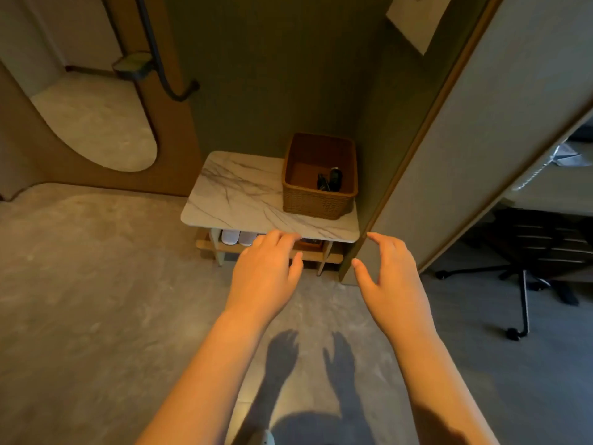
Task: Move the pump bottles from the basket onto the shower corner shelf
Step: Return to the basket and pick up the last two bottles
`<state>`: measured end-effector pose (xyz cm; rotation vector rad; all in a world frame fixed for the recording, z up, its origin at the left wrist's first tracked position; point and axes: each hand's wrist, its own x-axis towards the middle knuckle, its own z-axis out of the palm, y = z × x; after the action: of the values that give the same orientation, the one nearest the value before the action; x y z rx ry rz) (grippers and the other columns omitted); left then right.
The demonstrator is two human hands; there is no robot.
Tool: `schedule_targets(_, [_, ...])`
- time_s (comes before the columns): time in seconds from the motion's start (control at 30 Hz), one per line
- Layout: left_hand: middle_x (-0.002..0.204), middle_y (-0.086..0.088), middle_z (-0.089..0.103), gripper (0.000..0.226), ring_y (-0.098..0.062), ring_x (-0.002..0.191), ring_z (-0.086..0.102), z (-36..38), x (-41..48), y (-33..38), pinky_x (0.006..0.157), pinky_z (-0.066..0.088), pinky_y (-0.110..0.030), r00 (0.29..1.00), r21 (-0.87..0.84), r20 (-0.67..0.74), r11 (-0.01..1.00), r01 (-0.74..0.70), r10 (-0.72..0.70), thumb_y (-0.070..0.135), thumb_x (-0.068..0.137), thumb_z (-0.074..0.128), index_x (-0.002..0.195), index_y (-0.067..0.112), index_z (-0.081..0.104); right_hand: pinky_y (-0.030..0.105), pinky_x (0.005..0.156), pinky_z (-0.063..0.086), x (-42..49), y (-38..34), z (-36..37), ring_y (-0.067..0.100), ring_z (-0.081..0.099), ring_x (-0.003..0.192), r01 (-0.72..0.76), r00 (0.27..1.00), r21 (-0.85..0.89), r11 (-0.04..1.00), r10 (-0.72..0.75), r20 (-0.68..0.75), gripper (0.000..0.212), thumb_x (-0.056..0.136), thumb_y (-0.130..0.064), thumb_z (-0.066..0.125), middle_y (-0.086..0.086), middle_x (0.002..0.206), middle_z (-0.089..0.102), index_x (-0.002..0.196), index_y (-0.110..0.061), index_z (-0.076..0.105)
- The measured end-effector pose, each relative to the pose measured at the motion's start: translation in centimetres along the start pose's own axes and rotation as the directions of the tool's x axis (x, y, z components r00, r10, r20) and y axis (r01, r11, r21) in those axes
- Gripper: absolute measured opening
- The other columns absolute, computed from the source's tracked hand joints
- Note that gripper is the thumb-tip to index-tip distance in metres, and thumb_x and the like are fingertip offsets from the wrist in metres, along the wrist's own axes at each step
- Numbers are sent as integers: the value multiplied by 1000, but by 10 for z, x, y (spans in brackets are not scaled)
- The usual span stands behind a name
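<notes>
Low table (237,194): rounded top of pale veined marble on a wooden frame, with a rectangular brown wicker basket (316,202) at its right end. Left hand (266,271) and right hand (390,274): both empty, fingers loosely spread, held short of the table's near edge, so this looks like the reach stage. Pump bottles (330,181): small, dark, in the basket's near right corner; the next move likely means reaching over the rim to grip one.

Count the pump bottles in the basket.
2. One pump bottle sits in the basket, toward its right; the second bottle is beside it, further right. Others may be hidden.
</notes>
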<state>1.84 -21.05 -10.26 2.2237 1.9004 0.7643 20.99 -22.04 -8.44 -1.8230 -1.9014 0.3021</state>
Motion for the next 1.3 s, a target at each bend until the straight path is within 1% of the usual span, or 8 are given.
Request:
schedule_targets(0.2, [114, 5, 56, 34, -14, 103, 52, 36, 72, -24, 78, 45, -30, 998, 15, 70, 1000, 5, -6, 34, 92, 47, 125, 25, 51, 22, 92, 37, 72, 25, 26, 13, 52, 110, -67, 997, 49, 997, 64, 50, 51, 92, -35, 54, -2, 133, 45, 139, -21, 38])
schedule_targets(0.37, [115, 4, 56, 36, -15, 103, 53, 65, 136, -37, 76, 46, -31, 995, 13, 83, 999, 50, -51, 32, 91, 48, 125, 23, 51, 30, 101, 41, 154, 49, 49, 15, 46, 121, -105, 986, 102, 989, 90, 143, 55, 92, -35, 54, 1, 139, 41, 141, -18, 35])
schedule_targets(0.53, [115, 1, 55, 36, -17, 105, 49, 93, 237, -35, 79, 42, -29, 997, 60, 46, 997, 58, -60, 30, 91, 49, 125, 21, 52, 31, 96, 46, 250, 80, 59, 22, 54, 113, -21, 998, 78, 997, 16, 57, 51, 90, -29, 58, 7, 132, 49, 136, -13, 43])
schedule_targets(0.63, [114, 2, 54, 35, -15, 103, 50, 113, 302, -28, 76, 41, -26, 999, 56, 28, 998, 34, -36, 32, 91, 48, 125, 23, 51, 27, 96, 38, 314, 101, 62, 20, 47, 124, -44, 998, 76, 996, 41, 45, 51, 91, -37, 53, 2, 137, 44, 137, -21, 39])
schedule_targets(0.77, [114, 3, 55, 37, -14, 102, 52, 142, 362, -29, 76, 41, -24, 998, 39, 47, 998, 41, -43, 33, 91, 49, 126, 24, 49, 29, 93, 42, 383, 118, 76, 17, 44, 124, -12, 999, 72, 997, 9, 52, 50, 91, -39, 53, -1, 135, 45, 137, -23, 38])
schedule_targets(1.0, [113, -1, 58, 41, -17, 96, 57, 183, 419, -74, 68, 48, -27, 987, -23, 103, 991, 128, -125, 33, 90, 52, 129, 20, 47, 27, 96, 38, 463, 133, 122, 16, 41, 128, -44, 986, 51, 998, 35, 163, 53, 92, -38, 52, 0, 139, 42, 140, -22, 35])
schedule_targets(1.17, [127, 4, 51, 45, -10, 109, 51, 232, 476, -118, 79, 39, -19, 963, -185, 200, 958, 218, -181, 39, 93, 46, 135, 27, 39, 23, 94, 36, 525, 140, 167, 12, 40, 129, -121, 973, 56, 991, 107, 205, 55, 93, -35, 53, -4, 142, 39, 142, -23, 32])
schedule_targets(1.3, [130, 5, 48, 45, -10, 113, 48, 266, 520, -146, 81, 36, -19, 942, -239, 295, 942, 236, -161, 37, 95, 45, 138, 28, 38, 30, 101, 38, 569, 142, 201, 14, 38, 132, -211, 952, 36, 977, 197, 234, 56, 94, -35, 51, -3, 146, 35, 144, -23, 29])
